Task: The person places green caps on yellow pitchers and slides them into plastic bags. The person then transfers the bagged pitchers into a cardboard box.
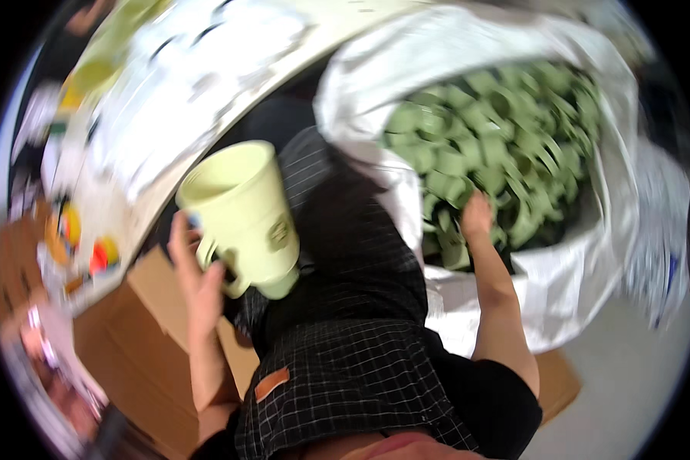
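Observation:
My left hand (195, 268) is closed around the handle of a large pale green mug (245, 215). The mug tilts so that its hollow inside shows, and a dark round mark sits on its wall. Its base is narrower and a deeper green. To the right, my right hand (478, 217) reaches down among many curved green plastic pieces (506, 146) that fill a big white sack (560, 299). The fingers of that hand are mostly hidden between the pieces, so whether it grips one is unclear.
A pale table (287, 77) runs along the upper left, with clear plastic bags (176, 92) on it. Open cardboard boxes (130, 360) stand at the lower left. A clear plastic bundle (655, 238) lies right of the sack. Another person's hand (84, 19) shows at the top left.

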Demonstrator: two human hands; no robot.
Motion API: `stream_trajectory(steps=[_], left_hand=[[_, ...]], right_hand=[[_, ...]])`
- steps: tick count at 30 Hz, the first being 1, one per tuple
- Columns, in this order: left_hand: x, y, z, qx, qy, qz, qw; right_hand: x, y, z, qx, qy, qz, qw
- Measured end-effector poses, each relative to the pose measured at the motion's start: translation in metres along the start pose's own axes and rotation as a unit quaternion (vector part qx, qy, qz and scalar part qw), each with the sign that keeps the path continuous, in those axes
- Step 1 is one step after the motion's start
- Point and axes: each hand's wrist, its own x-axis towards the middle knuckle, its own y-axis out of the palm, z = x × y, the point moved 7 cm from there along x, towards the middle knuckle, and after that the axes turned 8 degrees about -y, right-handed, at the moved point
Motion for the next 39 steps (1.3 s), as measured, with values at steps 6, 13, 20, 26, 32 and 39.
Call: stream_trajectory(steps=[6,13,20,26,32,39], left_hand=[[-0.029,0.010,-0.010,-0.024,-0.028,-0.087,0.996],[-0.032,0.018,-0.022,-0.098,0.070,-0.018,0.993],[-0.045,0.019,-0.011,-0.188,0.036,0.037,0.981],[-0.049,0.011,0.006,-0.266,0.041,0.031,0.963],[-0.086,0.052,-0.049,-0.007,-0.004,0.068,0.998],[-0.063,0.020,-0.008,-0.044,-0.010,0.026,0.999]], right_hand=[[0.002,-0.001,0.020,-0.144,-0.109,0.277,0.944],[0.105,-0.241,0.103,0.541,-0.041,0.141,0.828],[0.076,-0.426,0.298,0.540,-0.566,-0.072,0.618],[0.056,-0.423,0.299,0.539,-0.571,-0.099,0.611],[0.081,-0.407,0.307,0.538,-0.370,-0.019,0.757],[0.061,-0.435,0.321,0.440,-0.488,-0.057,0.752]])
